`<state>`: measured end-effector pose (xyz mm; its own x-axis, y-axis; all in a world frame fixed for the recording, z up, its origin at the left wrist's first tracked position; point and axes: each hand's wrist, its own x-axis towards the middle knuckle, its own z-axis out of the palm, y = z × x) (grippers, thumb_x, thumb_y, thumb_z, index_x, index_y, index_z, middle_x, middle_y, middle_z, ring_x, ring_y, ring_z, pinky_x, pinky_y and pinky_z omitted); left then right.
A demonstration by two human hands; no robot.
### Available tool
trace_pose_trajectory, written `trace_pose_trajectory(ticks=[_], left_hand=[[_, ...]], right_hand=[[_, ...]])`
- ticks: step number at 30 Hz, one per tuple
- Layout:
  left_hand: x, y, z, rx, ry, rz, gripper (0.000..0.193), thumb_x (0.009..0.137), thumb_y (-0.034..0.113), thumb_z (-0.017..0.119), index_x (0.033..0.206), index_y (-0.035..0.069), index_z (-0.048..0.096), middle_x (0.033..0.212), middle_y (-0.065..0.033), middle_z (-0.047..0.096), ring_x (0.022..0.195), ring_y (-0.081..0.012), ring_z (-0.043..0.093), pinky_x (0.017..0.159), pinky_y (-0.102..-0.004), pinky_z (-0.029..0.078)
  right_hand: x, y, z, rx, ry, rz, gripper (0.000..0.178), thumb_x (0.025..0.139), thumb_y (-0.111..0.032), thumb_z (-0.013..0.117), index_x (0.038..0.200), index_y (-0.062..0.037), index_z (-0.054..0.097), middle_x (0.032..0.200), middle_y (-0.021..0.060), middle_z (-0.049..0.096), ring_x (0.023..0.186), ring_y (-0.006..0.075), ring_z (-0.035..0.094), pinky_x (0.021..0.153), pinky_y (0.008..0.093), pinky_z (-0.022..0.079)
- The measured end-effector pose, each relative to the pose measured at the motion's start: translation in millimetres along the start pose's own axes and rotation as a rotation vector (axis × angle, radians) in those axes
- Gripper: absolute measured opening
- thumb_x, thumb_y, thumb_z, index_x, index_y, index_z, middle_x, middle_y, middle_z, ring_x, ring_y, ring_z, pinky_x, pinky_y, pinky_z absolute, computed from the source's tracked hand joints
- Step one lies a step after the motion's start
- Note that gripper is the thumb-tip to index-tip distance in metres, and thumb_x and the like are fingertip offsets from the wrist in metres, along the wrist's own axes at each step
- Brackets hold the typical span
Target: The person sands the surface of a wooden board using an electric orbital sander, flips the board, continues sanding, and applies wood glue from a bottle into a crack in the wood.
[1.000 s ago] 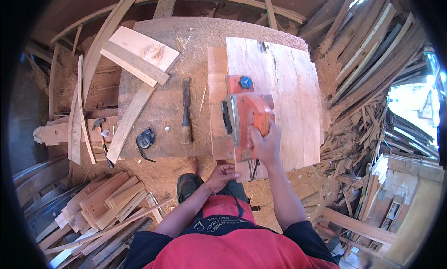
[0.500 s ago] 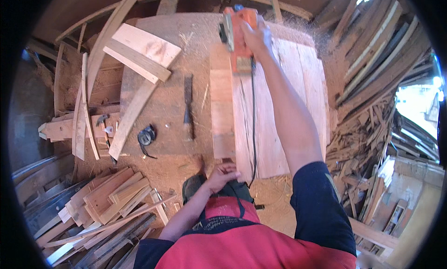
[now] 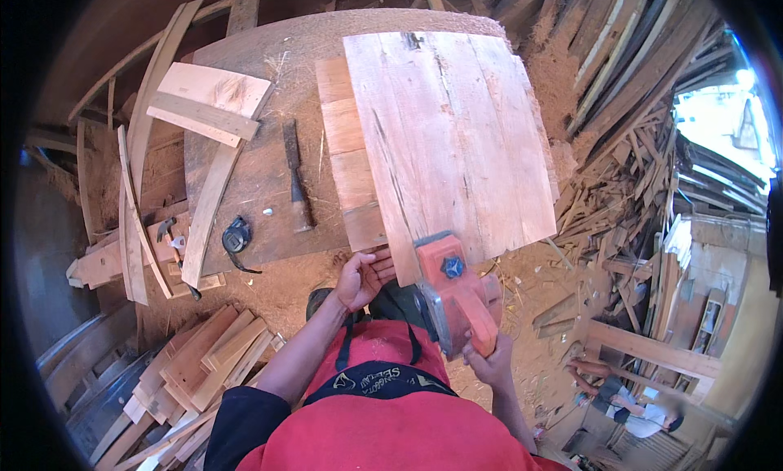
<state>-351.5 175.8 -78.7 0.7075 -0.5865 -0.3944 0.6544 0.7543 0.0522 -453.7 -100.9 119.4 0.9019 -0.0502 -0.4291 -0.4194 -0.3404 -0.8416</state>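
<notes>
My right hand (image 3: 492,362) is wrapped round the rear handle of an orange-red electric planer (image 3: 451,285) with a blue knob. The planer's front end reaches the near edge of a pale wooden panel (image 3: 457,145) made of joined planks. Under the panel's left side another wooden panel (image 3: 338,120) sticks out. My left hand (image 3: 363,280) is beside the near left corner, its fingers apart and loosely bent with nothing visible in them. Left of the panels, a chisel (image 3: 295,177) and a black tape measure (image 3: 237,236) lie on the dusty work board (image 3: 269,165).
Pale boards (image 3: 208,96) and a curved strip (image 3: 210,214) lie at the left, near a hammer (image 3: 173,241). Cut offcuts (image 3: 200,361) are heaped at the lower left. Scrap wood (image 3: 628,198) is piled along the right. Another person (image 3: 632,406) is at the lower right.
My right hand has drawn the planer from the panel's far end back to its near edge, toward my body. The view has shifted, and another person now shows at the lower right.
</notes>
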Motion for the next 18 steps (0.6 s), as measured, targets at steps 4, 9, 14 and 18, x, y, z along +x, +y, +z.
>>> trace_pose_trajectory(ticks=[4,9,14,18], left_hand=[[-5,-2,19,0.135,0.069,0.04,0.043,0.101,0.018,0.05,0.136,-0.005,0.058,0.133,-0.0197,0.066,0.122,-0.0294,0.065,0.112,-0.0423,0.046],[1,-14,3,0.291,0.13,0.12,0.03,0.095,0.006,0.069,0.124,0.0,0.067,0.12,-0.0132,0.073,0.108,-0.0204,0.071,0.1,-0.0354,0.054],[-1,-26,10,0.538,0.238,0.243,0.024,0.093,0.004,0.074,0.117,0.0,0.07,0.107,-0.0084,0.076,0.097,-0.0134,0.071,0.091,-0.0286,0.056],[-5,-23,18,0.593,0.278,0.268,0.021,0.094,0.004,0.074,0.113,-0.002,0.07,0.105,-0.0078,0.076,0.095,-0.0116,0.07,0.09,-0.027,0.055]], right_hand=[[11,-10,11,0.036,0.021,0.072,0.026,0.081,-0.01,0.07,0.103,0.0037,0.068,0.081,0.0081,0.069,0.072,0.0116,0.065,0.066,0.0311,0.054],[96,-54,29,0.011,0.015,-0.021,0.025,0.084,-0.014,0.069,0.102,0.0029,0.067,0.076,0.007,0.067,0.066,0.0124,0.064,0.06,0.0307,0.051],[218,-92,57,0.014,0.026,-0.275,0.021,0.084,-0.016,0.067,0.096,0.0009,0.067,0.07,0.0093,0.067,0.057,0.0139,0.063,0.054,0.0325,0.051],[301,-149,88,0.106,-0.014,-0.329,0.014,0.092,-0.017,0.065,0.087,-0.0043,0.062,0.061,0.0009,0.058,0.047,0.0104,0.058,0.043,0.0291,0.048]])
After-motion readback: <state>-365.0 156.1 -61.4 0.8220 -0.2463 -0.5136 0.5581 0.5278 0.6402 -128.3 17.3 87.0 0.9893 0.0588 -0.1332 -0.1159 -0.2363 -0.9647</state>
